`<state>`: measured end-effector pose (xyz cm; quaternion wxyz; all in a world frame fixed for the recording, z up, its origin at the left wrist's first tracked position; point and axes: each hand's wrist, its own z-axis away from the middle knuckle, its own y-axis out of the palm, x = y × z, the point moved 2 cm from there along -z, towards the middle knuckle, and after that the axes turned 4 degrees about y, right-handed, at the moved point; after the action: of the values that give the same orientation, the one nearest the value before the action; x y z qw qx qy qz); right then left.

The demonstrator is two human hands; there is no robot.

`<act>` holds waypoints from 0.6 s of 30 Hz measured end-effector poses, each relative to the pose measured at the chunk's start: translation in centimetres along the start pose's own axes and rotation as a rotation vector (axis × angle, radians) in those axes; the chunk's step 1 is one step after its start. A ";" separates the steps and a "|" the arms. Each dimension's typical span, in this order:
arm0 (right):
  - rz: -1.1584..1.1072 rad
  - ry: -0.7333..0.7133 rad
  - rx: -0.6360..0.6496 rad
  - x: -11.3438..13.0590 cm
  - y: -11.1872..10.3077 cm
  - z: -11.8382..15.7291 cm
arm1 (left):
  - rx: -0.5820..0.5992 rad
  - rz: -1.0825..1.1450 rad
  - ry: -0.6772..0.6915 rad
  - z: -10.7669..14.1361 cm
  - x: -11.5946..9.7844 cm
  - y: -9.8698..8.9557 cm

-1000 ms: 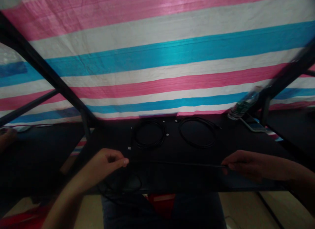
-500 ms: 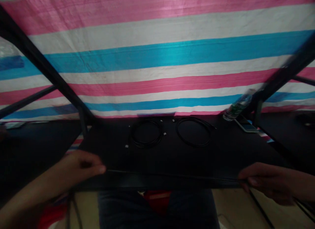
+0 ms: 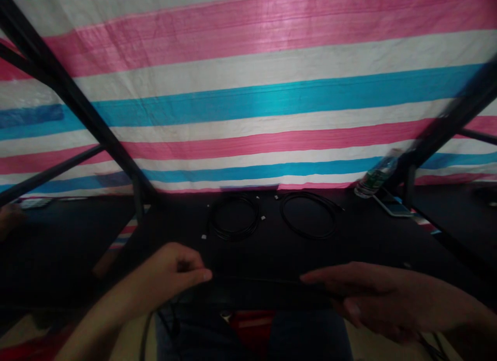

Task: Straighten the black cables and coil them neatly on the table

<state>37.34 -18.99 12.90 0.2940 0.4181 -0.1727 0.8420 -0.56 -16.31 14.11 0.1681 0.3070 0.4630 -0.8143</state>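
Note:
My left hand (image 3: 173,270) pinches one stretch of a thin black cable (image 3: 264,280) between thumb and forefinger, over the near edge of the black table (image 3: 248,257). From there the cable runs across to my right hand (image 3: 380,296), whose fingers are closed around it, the index finger stretched out along it. More black cable hangs below both hands. Beyond them on the table lie two coiled black cables, a left coil (image 3: 234,237) and a right coil (image 3: 306,235), with small pale connector ends showing beside them.
A clear plastic bottle (image 3: 376,179) leans at the back right beside a phone (image 3: 393,204). Dark metal frame bars (image 3: 89,123) slope up on both sides. Behind hangs a striped plastic sheet (image 3: 272,87). At far left another person's hand (image 3: 10,219) rests on a neighbouring table.
My hands have come closer together, the right moving left and the left moving right, shortening the cable span between them. The view has tilted up slightly.

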 end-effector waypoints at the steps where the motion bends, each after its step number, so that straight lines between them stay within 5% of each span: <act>1: -0.034 0.003 0.008 1.2 0.8 -1.1 | -0.001 0.013 0.024 -0.3 -0.7 0.4; 6: 0.122 -0.195 0.032 5.2 3.8 -5.6 | 0.009 0.118 0.093 -1.0 -3.6 1.8; 11: 0.321 -0.515 -0.064 7.0 4.3 -7.8 | -0.044 0.172 0.121 -1.2 -4.0 2.1; 18: 0.452 -0.379 -0.063 5.4 0.1 -6.9 | -0.009 0.209 0.069 -0.9 0.1 1.4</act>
<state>30.53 -13.50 13.20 0.0745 0.5097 -0.3393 0.7871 0.51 -16.25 12.80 0.2375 0.3807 0.4374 -0.7793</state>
